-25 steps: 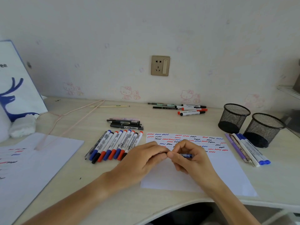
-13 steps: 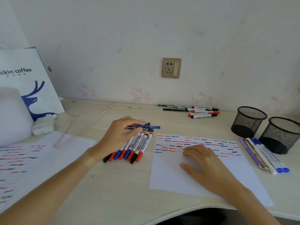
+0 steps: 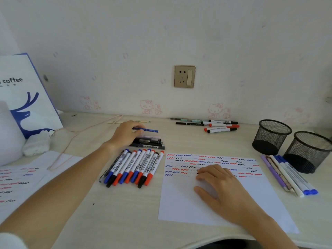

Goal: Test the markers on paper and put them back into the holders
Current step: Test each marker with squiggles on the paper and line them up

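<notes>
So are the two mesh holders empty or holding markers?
Empty: both mesh holders show bare dark bottoms, with no markers standing inside.

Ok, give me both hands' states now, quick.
Left hand: pinching a blue pen above the dark pens.
Right hand: open, resting flat on the test paper.

A sheet of paper (image 3: 212, 200) lies on the surface (image 3: 125, 212), with a row of markers (image 3: 133, 167) just to its left. Two holders (image 3: 272, 136) stand behind and right of it, and more pens (image 3: 287, 175) lie before them.
</notes>
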